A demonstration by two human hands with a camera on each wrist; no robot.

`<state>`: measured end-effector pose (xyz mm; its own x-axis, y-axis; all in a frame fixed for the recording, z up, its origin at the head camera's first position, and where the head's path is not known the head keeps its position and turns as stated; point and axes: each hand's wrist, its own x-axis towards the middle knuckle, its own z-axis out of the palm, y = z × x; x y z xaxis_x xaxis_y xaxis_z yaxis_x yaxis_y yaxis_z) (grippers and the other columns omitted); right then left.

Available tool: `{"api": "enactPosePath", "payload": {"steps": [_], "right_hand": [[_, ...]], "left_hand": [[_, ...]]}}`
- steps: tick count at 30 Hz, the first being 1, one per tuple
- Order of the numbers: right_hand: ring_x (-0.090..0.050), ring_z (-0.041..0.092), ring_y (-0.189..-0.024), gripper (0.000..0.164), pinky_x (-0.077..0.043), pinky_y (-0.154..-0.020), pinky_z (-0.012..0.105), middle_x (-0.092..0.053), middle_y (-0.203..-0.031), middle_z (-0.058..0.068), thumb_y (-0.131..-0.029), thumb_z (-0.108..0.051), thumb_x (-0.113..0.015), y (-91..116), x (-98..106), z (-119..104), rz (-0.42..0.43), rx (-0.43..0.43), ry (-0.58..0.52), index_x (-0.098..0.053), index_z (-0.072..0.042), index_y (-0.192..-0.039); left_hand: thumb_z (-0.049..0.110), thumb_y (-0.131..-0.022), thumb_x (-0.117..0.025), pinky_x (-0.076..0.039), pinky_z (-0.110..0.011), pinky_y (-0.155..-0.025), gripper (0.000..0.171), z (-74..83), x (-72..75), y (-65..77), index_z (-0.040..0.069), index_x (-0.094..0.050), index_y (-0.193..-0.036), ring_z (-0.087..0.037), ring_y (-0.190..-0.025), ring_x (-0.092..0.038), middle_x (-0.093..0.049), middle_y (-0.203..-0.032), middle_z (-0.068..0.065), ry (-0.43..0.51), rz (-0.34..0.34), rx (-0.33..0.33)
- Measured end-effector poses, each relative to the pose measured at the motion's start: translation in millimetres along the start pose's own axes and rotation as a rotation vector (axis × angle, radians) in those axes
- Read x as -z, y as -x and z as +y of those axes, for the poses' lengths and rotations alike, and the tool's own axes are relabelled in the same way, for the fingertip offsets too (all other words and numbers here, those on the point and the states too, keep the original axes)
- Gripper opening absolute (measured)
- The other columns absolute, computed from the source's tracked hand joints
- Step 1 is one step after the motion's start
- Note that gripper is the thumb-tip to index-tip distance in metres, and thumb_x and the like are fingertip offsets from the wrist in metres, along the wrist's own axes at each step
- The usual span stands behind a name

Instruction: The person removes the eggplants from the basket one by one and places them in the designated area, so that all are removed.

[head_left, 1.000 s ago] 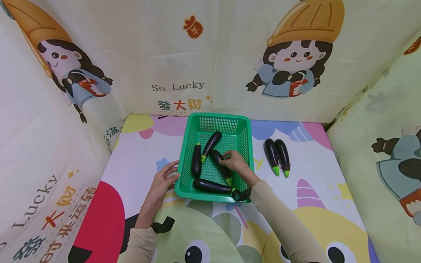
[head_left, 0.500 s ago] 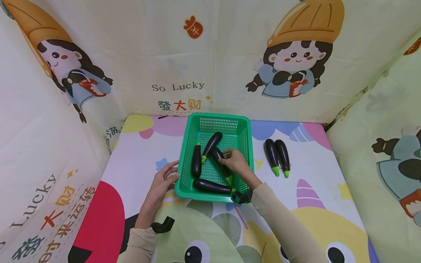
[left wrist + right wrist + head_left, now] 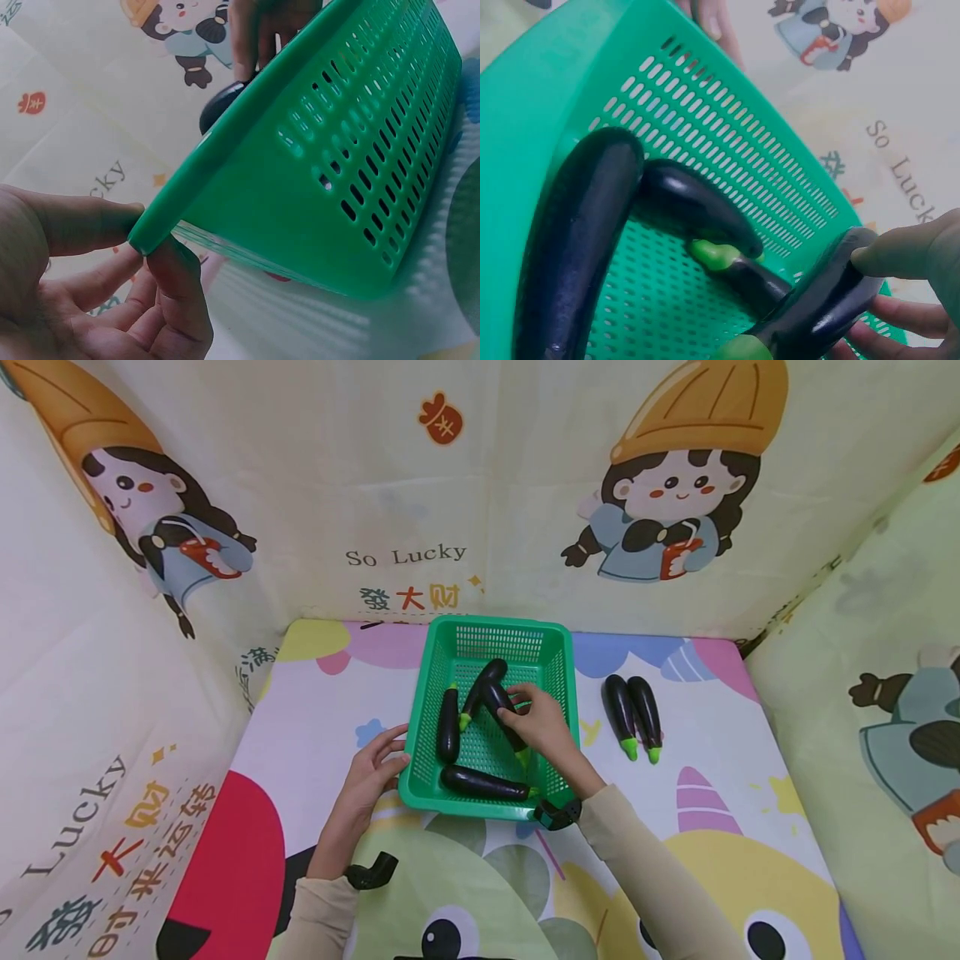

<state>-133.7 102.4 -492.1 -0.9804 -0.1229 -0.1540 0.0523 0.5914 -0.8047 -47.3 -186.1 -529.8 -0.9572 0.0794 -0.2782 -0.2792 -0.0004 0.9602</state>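
In the head view, a green plastic basket (image 3: 465, 810) with slotted walls stands on the table. My left hand (image 3: 371, 772) pinches its left rim, thumb on one side and fingers beneath, as the left wrist view shows. Over the basket my right hand (image 3: 542, 720) holds an eggplant (image 3: 497, 703) between thumb and fingers near its thick end, green stem toward me. That eggplant partly covers a slanted eggplant (image 3: 489, 673) behind it. Another eggplant (image 3: 447, 727) lies along the left wall, and one (image 3: 483, 783) lies crosswise at the front.
Two eggplants (image 3: 618, 710) lie side by side on the printed tablecloth (image 3: 705, 718), right of the basket. Cartoon-printed cloth walls (image 3: 517, 527) rise at the back and both sides. Each wrist wears a black camera mount (image 3: 372, 872).
My right hand has moved the gripped eggplant slightly up and away from me, so it now overlaps the slanted one. The left hand and basket stay in place.
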Motion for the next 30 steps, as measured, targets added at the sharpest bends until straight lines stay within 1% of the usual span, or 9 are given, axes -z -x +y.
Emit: {"api": "enactPosePath", "payload": {"steps": [4, 8, 13, 20, 26, 30], "right_hand": [[-0.071, 0.034, -0.110, 0.044, -0.062, -0.079, 0.041, -0.070, -0.125, 0.017, -0.096, -0.024, -0.075, 2, 5, -5, 0.012, -0.001, -0.006, -0.065, -0.010, -0.136], [-0.069, 0.035, -0.113, 0.045, -0.061, -0.082, 0.043, -0.070, -0.127, 0.018, -0.096, -0.024, -0.075, 2, 12, -8, 0.014, -0.012, -0.028, -0.064, -0.010, -0.137], [-0.067, 0.039, -0.117, 0.045, -0.061, -0.085, 0.045, -0.068, -0.130, 0.019, -0.098, -0.024, -0.073, 2, 23, -7, 0.026, -0.015, -0.052, -0.062, -0.010, -0.140], [-0.065, 0.038, -0.121, 0.048, -0.060, -0.089, 0.048, -0.066, -0.131, 0.018, -0.098, -0.028, -0.073, 2, 44, -5, 0.058, -0.039, -0.088, -0.061, -0.010, -0.141], [-0.061, 0.039, -0.130, 0.051, -0.056, -0.098, 0.053, -0.062, -0.139, 0.020, -0.100, -0.029, -0.071, 3, 66, 1, 0.061, -0.084, -0.144, -0.058, -0.010, -0.146], [-0.057, 0.038, -0.134, 0.052, -0.055, -0.103, 0.053, -0.059, -0.143, 0.021, -0.101, -0.030, -0.069, 5, 78, 8, 0.071, -0.106, -0.179, -0.057, -0.009, -0.147]], "left_hand": [[0.014, -0.104, -0.063, -0.061, -0.026, -0.077, 0.055, 0.4, 0.2, -0.3, 0.014, -0.047, -0.157, -0.016, -0.099, -0.075, -0.056, -0.141, -0.028, 0.001, 0.000, 0.002], [0.014, -0.104, -0.063, -0.061, -0.026, -0.077, 0.055, 0.6, 0.1, -0.4, 0.014, -0.047, -0.156, -0.016, -0.099, -0.075, -0.057, -0.142, -0.028, -0.006, 0.003, 0.005], [0.014, -0.104, -0.063, -0.061, -0.026, -0.077, 0.055, -0.7, 0.2, -0.5, 0.014, -0.047, -0.157, -0.018, -0.101, -0.075, -0.057, -0.142, -0.028, -0.009, 0.002, 0.000], [0.014, -0.104, -0.063, -0.061, -0.026, -0.078, 0.056, -0.3, -0.1, 0.3, 0.013, -0.046, -0.157, -0.018, -0.102, -0.075, -0.056, -0.142, -0.028, -0.002, 0.002, -0.006], [0.014, -0.104, -0.063, -0.061, -0.025, -0.077, 0.055, -0.9, 0.1, -0.2, 0.013, -0.046, -0.157, -0.015, -0.099, -0.075, -0.056, -0.142, -0.028, -0.002, -0.004, -0.006], [0.014, -0.105, -0.062, -0.061, -0.026, -0.076, 0.055, -1.6, 0.5, -0.4, 0.014, -0.046, -0.157, -0.016, -0.099, -0.075, -0.056, -0.142, -0.028, -0.002, -0.005, -0.008]]}}
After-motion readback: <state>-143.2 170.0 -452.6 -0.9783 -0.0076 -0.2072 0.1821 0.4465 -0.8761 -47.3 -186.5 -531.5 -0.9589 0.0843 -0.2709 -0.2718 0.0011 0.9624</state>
